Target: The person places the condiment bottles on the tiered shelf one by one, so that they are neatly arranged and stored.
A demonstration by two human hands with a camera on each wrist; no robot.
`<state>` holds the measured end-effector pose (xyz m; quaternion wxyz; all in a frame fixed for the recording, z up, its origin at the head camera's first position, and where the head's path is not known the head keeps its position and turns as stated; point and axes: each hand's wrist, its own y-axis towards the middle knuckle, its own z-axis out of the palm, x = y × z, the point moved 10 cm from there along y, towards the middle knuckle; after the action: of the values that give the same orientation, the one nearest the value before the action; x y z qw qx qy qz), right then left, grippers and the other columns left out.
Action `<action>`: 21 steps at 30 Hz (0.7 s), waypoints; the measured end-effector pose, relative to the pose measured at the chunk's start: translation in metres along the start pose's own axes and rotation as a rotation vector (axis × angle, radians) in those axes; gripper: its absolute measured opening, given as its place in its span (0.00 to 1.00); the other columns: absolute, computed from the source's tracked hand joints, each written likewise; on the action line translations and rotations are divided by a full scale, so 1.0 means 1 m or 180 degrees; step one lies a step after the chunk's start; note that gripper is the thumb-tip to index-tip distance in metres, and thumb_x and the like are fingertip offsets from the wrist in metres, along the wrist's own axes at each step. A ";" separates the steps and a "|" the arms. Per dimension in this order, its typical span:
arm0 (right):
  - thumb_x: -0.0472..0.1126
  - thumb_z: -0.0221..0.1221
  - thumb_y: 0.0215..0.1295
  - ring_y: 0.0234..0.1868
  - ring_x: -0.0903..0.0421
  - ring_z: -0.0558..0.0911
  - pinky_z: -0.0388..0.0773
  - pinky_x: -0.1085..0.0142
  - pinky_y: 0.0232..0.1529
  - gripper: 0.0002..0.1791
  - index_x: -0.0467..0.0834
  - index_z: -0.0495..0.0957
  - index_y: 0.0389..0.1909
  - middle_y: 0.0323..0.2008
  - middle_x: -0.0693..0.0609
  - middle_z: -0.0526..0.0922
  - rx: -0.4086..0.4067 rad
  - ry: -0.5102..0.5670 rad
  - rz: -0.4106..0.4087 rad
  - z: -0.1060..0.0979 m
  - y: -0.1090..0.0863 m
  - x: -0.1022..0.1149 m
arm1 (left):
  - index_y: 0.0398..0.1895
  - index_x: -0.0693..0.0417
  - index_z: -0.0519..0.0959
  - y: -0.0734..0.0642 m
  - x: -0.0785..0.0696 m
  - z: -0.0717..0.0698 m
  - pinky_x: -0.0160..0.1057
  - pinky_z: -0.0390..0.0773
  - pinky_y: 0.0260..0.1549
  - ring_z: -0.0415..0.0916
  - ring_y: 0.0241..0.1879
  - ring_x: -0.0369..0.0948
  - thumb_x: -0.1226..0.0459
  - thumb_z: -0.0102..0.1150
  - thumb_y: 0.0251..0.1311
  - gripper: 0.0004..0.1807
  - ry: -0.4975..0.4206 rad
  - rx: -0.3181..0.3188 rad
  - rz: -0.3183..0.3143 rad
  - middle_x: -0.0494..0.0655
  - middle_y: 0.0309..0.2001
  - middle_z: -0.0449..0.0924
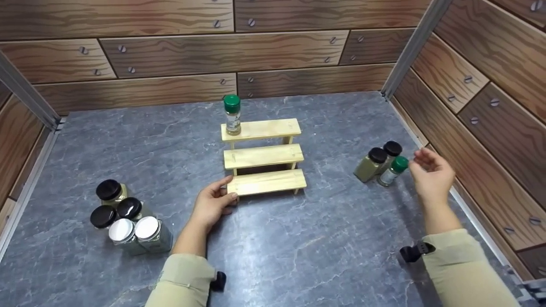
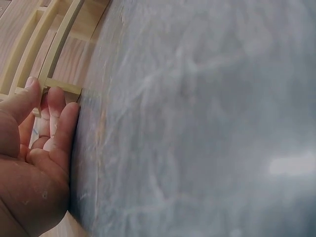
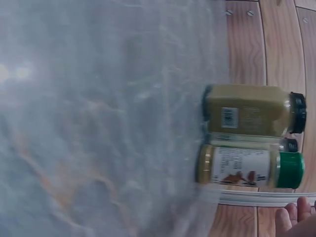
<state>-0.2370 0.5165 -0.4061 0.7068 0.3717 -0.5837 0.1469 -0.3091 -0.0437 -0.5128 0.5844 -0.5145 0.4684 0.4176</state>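
A pale wooden three-step rack stands mid-table. My left hand grips the left end of its lowest step; in the left wrist view the thumb lies against the step's edge, with other fingers beside the leg. On the top step, at its left end, stands a green-capped spice jar. At the right, my right hand hovers just beside a second green-capped spice jar, fingers loosely bent and holding nothing. Two black-capped jars of greenish-tan powder stand close against that jar; one is partly hidden.
Several jars cluster at the left, with black lids and white lids. The grey marbled tabletop is bounded by wood-patterned walls at the back and sides, with metal strips along the side edges.
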 end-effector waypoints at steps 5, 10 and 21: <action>0.17 0.63 0.57 0.39 0.66 0.84 0.80 0.77 0.48 0.21 0.32 0.82 0.51 0.35 0.61 0.86 0.0145 -0.0266 0.0140 0.003 -0.008 -0.013 | 0.73 0.61 0.75 -0.001 -0.001 0.000 0.40 0.87 0.28 0.85 0.35 0.42 0.77 0.66 0.67 0.31 -0.0001 0.0034 -0.0013 0.55 0.39 0.84; 0.19 0.66 0.59 0.39 0.70 0.83 0.79 0.79 0.46 0.24 0.25 0.78 0.59 0.36 0.66 0.83 0.0245 -0.0608 0.0227 0.006 -0.016 -0.021 | 0.74 0.61 0.74 -0.001 -0.003 0.000 0.40 0.87 0.29 0.85 0.35 0.43 0.76 0.66 0.67 0.31 0.0044 0.0040 -0.0001 0.55 0.40 0.84; 0.21 0.66 0.62 0.43 0.71 0.80 0.78 0.80 0.49 0.31 0.25 0.73 0.67 0.47 0.54 0.80 0.0473 -0.0897 0.0498 0.015 -0.024 -0.039 | 0.74 0.64 0.73 -0.002 -0.005 0.000 0.37 0.85 0.27 0.83 0.35 0.42 0.76 0.65 0.67 0.31 0.0071 0.0055 0.0081 0.55 0.40 0.84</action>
<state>-0.2433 0.4983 -0.4503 0.5750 0.3933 -0.6917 0.1907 -0.3086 -0.0439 -0.5077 0.5783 -0.5080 0.4850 0.4151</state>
